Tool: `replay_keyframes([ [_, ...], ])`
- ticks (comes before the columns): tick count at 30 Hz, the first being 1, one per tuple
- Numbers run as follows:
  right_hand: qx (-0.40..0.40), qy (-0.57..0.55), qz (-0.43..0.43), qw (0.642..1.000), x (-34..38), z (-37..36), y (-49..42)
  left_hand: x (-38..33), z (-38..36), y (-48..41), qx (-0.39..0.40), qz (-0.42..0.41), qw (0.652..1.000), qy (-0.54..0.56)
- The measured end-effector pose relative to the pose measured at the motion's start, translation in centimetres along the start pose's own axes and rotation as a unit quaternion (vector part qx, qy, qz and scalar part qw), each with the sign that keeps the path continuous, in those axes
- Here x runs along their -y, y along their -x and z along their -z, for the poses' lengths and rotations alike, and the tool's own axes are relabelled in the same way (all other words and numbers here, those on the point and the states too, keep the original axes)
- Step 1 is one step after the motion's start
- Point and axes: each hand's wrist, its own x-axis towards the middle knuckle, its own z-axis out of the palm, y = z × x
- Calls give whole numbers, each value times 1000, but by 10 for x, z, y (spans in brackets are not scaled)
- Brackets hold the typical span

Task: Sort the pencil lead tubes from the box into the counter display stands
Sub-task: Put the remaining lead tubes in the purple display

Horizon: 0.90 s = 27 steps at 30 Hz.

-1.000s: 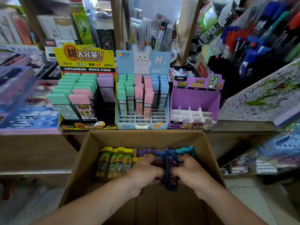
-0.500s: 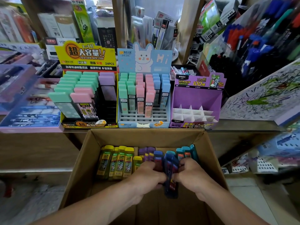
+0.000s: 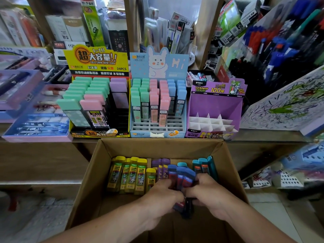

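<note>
Inside the cardboard box (image 3: 98,172), my left hand (image 3: 163,199) and my right hand (image 3: 208,195) together grip a bundle of blue lead tubes (image 3: 182,178). Yellow lead tubes (image 3: 129,174) lie at the box's left, purple tubes (image 3: 160,165) in the middle, teal tubes (image 3: 205,165) at the right. On the counter behind stands the purple display stand (image 3: 213,104) with white dividers and nothing in its slots. Left of it stand the blue rabbit display stand (image 3: 157,67) and the yellow display stand (image 3: 96,58), both partly filled with pastel tubes.
Purple trays of pens (image 3: 26,109) lie on the counter at the left. A scribbled test pad (image 3: 287,102) leans at the right below racks of pens (image 3: 280,41). Shelves of stationery rise behind the stands. The wooden counter edge (image 3: 43,155) runs just beyond the box.
Both hands have gathered the blue tubes closer together and lifted them slightly within the box. The view has shifted a little; the stands look unchanged.
</note>
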Motion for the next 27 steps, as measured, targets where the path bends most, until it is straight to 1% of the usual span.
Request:
replay_keyframes([
  [4, -3, -20, 2, 1000, -2, -1, -5, -1, 0, 6, -20, -23, 998, -50],
  [10, -8, -27, 0, 1000, -3, -2, -7, -3, 3, 10, -43, -43, 998, -36],
  [15, -6, -38, 1, 999, -4, 0, -7, -2, 3, 10, -66, -51, 994, -65],
  [23, -2, -32, 5, 999, -4, -1, -9, -7, 6, 11, -97, -46, 994, -24],
  [27, -4, -22, 5, 1000, -4, -2, -10, -6, 8, 10, -88, -29, 995, -23],
])
